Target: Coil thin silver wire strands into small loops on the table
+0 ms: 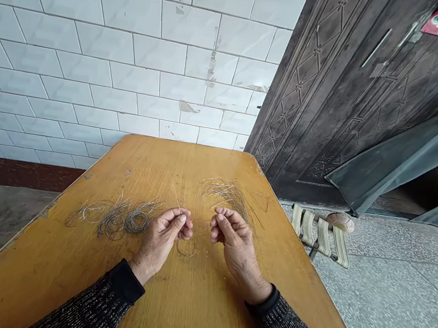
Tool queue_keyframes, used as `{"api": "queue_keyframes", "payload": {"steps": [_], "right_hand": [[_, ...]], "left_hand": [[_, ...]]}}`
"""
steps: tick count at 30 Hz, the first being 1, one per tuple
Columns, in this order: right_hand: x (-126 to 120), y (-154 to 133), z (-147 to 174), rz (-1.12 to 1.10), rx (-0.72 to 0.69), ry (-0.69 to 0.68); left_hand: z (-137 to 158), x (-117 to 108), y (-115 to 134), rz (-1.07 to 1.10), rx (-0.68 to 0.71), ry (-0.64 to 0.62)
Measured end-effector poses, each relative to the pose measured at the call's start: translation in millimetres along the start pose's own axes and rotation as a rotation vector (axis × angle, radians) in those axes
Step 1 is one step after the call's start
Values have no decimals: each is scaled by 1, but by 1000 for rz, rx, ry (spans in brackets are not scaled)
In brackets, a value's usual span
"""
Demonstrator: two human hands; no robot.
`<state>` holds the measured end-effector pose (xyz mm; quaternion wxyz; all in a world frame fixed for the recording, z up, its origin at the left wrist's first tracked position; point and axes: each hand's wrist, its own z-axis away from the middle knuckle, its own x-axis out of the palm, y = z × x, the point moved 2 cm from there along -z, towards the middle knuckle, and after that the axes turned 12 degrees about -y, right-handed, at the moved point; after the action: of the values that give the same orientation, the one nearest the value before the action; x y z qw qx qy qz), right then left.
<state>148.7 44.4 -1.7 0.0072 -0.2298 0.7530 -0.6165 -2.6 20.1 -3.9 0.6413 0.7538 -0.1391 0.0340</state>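
My left hand (163, 233) is closed in a pinch on a thin wire (175, 190), whose free end rises above the fingers. A small loop of wire (186, 247) hangs or lies just below that hand; I cannot tell whether it is the same piece. Across a short gap, my right hand (236, 243) has thumb and forefinger pressed together, and anything between them is too fine to make out. Left of my left hand lie several coiled wires (124, 218). Behind my right hand spreads a bunch of loose, bent wires (230, 194).
Everything lies on a yellow wooden table (192, 317) with worn edges. A white tiled wall (146, 49) stands behind it. To the right are a dark carved door (325, 92), a grey-green curtain (412, 147) and a striped folding stool (320, 235) on the speckled floor.
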Motion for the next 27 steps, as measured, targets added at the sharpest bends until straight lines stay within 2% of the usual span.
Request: {"api": "queue_keyframes", "payload": {"steps": [9, 14, 17, 21, 27], "right_hand": [[5, 7, 7, 396, -22, -129], [3, 7, 8, 719, -173, -133], [3, 5, 7, 785, -245, -131], [2, 5, 5, 697, -215, -97], [1, 11, 1, 176, -45, 21]], "left_hand": [[0, -3, -1, -220, 28, 4], [2, -3, -2, -390, 59, -45], [3, -2, -3, -397, 58, -103], [3, 0, -4, -362, 56, -144], [2, 2, -4, -220, 21, -164]]}}
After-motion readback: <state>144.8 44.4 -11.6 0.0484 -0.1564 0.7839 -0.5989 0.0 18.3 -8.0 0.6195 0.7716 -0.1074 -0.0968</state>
